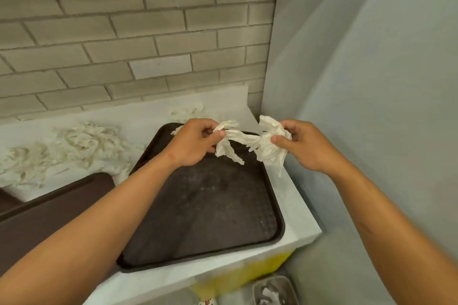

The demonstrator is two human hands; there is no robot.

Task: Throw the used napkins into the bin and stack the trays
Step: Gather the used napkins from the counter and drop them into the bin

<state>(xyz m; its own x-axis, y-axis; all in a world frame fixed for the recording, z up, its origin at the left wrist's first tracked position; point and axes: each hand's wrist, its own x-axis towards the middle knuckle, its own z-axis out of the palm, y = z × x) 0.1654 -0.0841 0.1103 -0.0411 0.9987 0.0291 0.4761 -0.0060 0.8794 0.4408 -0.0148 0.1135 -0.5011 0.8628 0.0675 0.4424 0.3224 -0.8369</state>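
Above the far end of the dark tray, you held both hands up over the white table. Your left hand pinched one crumpled napkin between thumb and curled fingers, and your right hand gripped a second, larger crumpled napkin the same way; the two wads touched or overlapped between your hands, though you could not tell from the view whether they were joined. That tray lay flat on the table, its right edge near the grey side wall. A second dark tray sat to the left, partly out of view. More used napkins lay in a loose heap on the table beside the brick wall, with a smaller clump behind the tray. Down at the lower right, a metal bin stood on the floor with what looked like crumpled paper inside.
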